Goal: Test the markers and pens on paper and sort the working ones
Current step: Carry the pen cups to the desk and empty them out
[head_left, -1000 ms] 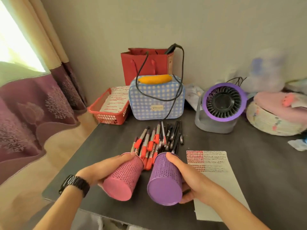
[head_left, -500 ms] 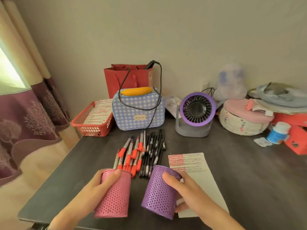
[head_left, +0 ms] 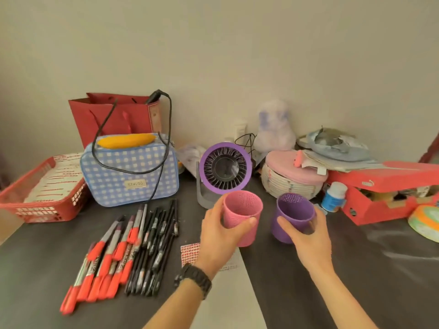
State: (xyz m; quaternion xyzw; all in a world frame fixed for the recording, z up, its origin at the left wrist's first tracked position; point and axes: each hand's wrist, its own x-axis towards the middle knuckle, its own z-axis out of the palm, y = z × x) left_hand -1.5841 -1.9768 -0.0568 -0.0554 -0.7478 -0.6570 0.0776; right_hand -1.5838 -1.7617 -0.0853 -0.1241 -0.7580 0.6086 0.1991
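Dark table: left hand grips pink cup, right hand grips purple cup, both upright.

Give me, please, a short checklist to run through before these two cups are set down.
1. Left hand grips pink cup: ok.
2. Right hand grips purple cup: ok.
3. Both cups upright, mouths up: ok.
4. Cups empty inside: cannot tell, bottoms hidden.
5. Bare table right of the paper: ok.
6. Red markers and black pens clear of the cups: ok.
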